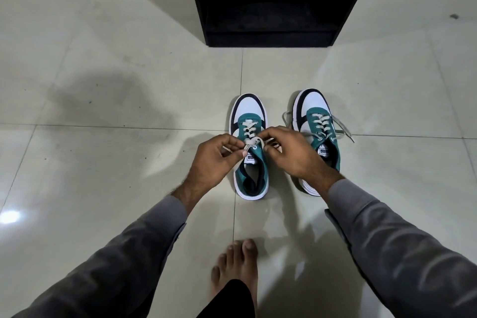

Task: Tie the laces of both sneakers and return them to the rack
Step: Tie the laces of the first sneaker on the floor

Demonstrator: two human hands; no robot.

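— What was I wearing?
— Grey long sleeves on my left arm (124, 248) and right arm (402, 242) — buttoned cuffs at the wrists. A dark trouser leg (232, 299) showed, and my foot (238, 263) was bare.

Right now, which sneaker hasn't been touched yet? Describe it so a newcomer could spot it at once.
Start at the black rack against the far wall and come down the tiled floor to the pair of teal sneakers. The untouched sneaker is the one on the right. Its laces trail loose over both sides, while both hands work on its neighbour.
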